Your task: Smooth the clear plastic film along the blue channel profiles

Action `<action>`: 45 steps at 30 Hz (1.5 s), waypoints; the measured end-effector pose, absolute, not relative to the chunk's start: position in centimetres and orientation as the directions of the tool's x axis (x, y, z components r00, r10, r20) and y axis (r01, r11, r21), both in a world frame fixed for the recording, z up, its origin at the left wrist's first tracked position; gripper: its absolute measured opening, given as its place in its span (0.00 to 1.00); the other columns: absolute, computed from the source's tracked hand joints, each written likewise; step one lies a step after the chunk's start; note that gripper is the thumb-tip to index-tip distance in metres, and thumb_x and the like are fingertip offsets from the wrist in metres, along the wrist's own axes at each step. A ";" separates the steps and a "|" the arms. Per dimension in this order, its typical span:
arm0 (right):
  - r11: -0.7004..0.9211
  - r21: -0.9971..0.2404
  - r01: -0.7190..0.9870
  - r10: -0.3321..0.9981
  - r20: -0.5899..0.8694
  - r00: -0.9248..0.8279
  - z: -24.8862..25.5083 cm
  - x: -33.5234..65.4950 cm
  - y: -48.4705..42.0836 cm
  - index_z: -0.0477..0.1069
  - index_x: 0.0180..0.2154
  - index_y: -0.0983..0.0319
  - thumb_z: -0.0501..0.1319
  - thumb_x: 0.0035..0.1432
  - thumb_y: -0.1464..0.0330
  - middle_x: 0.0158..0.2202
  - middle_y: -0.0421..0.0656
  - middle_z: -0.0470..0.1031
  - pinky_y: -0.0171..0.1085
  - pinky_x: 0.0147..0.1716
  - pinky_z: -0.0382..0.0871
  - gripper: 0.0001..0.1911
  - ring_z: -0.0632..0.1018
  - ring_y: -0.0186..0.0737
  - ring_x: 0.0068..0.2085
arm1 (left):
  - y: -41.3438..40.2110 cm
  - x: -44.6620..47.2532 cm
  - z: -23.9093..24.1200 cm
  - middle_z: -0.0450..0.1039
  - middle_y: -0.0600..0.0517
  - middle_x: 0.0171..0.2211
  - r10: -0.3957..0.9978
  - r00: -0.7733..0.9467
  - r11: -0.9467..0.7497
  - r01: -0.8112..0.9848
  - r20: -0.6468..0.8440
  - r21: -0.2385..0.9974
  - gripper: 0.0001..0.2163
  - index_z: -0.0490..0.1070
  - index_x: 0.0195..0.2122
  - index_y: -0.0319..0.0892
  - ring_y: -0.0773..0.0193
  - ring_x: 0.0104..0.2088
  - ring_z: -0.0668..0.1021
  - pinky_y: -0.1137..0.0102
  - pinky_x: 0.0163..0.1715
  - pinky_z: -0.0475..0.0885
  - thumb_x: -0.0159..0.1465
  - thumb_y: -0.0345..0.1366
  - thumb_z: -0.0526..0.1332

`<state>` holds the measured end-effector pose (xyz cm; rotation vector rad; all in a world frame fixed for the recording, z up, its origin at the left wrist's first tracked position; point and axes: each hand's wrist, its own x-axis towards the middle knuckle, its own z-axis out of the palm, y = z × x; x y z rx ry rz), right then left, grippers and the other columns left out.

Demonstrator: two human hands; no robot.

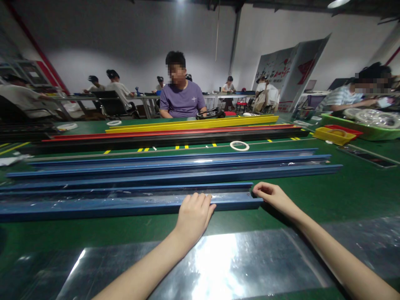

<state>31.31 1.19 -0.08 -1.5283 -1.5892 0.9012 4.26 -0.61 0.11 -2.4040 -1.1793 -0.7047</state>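
Note:
A long blue channel-shaped profile (131,210) lies across the green table, its open side up with shiny film inside. My left hand (194,210) is closed over its near wall, a little short of the right end. At that end, my right hand (269,192) has thumb and fingers pinched together beside the channel's opening; whatever they hold, if anything, is hidden. Behind this piece lie more blue profiles (218,178), parallel to it. A clear, glossy sheet (150,266) covers the table's near part under my forearms.
Farther back lie a black-and-red profile (175,137) and a yellow profile (200,124). A tape roll (239,146) rests between the rows. To the right are a yellow tray (333,135), a green basket (375,132) and a phone-like slab (367,156). A person in purple (181,100) sits opposite.

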 end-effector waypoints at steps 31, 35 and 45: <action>0.143 -0.906 0.399 0.987 0.102 -0.123 0.6 30.7 0.9 0.62 0.25 0.61 0.57 0.47 0.56 0.26 0.40 0.68 0.33 0.31 0.61 0.14 0.69 0.36 0.31 | -0.8 4.0 0.6 0.71 0.53 0.30 0.578 0.510 -0.651 0.759 0.637 -0.017 0.08 0.67 0.36 0.41 0.65 0.30 0.68 0.69 0.29 0.58 0.62 0.32 0.50; 0.081 -0.938 0.337 0.995 0.057 -0.081 0.8 30.7 0.8 0.63 0.25 0.61 0.59 0.46 0.57 0.26 0.38 0.68 0.30 0.21 0.55 0.14 0.64 0.29 0.24 | -1.1 3.8 0.7 0.72 0.52 0.33 0.516 0.472 -0.695 0.718 0.715 0.027 0.08 0.67 0.37 0.40 0.66 0.32 0.69 0.69 0.32 0.59 0.61 0.28 0.51; 0.068 -0.982 0.177 0.996 0.077 0.047 0.2 31.1 0.9 0.62 0.27 0.60 0.58 0.48 0.58 0.25 0.36 0.65 0.30 0.20 0.53 0.12 0.60 0.27 0.21 | -2.2 3.6 1.2 0.74 0.52 0.32 0.221 0.580 -0.765 0.601 0.784 -0.229 0.10 0.69 0.40 0.39 0.66 0.35 0.72 0.69 0.33 0.60 0.60 0.27 0.52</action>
